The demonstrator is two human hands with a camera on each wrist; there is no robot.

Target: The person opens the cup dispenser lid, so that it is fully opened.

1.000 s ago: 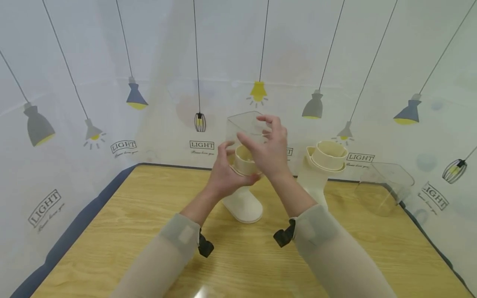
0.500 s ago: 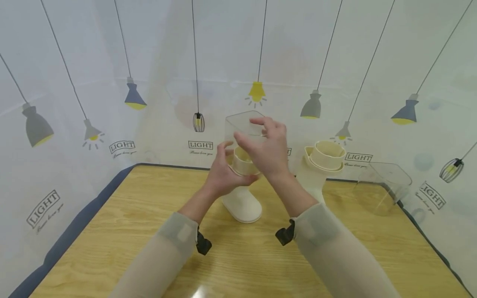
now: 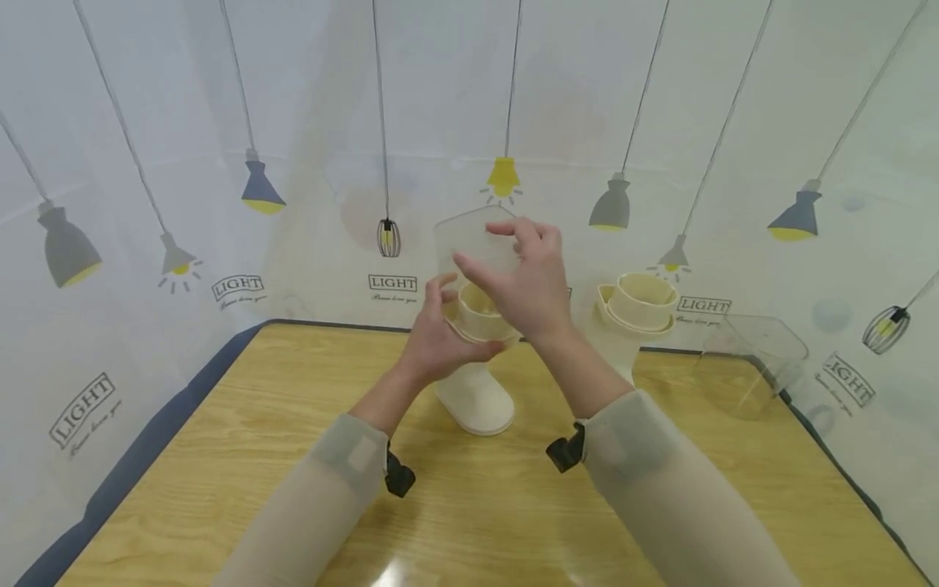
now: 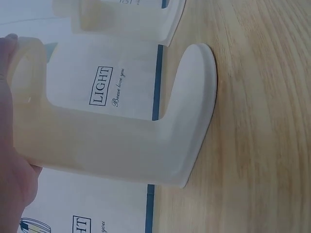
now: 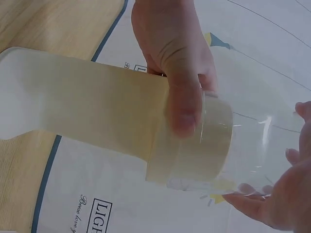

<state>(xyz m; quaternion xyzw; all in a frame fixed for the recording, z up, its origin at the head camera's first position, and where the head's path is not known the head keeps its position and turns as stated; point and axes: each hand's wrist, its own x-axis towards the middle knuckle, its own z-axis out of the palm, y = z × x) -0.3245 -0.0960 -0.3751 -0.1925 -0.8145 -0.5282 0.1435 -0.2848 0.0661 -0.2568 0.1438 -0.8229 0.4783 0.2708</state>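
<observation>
A cream boot-shaped stand [image 3: 477,399] with a round collar on top stands upright on the table. My left hand [image 3: 436,342] grips it just under the collar, and its thumb presses the side in the right wrist view. Over the collar sits a clear plastic container [image 3: 458,236], its lower rim around the cream ring [image 5: 214,141]. My right hand [image 3: 531,281] holds this container between thumb and bent fingers; in the right wrist view its fingertips [image 5: 248,206] touch the clear wall. The far side of the container is hidden behind the right hand.
A second cream stand [image 3: 641,310] of the same shape stands to the right, partly behind the right forearm. Another clear container [image 3: 751,367] rests near the back right corner of the wooden table [image 3: 293,505]. A lamp-printed backdrop [image 3: 315,163] hangs close behind the table.
The clear container and my right hand have shifted slightly up and left. My left hand keeps its grip on the stand. The head view itself has moved a little.
</observation>
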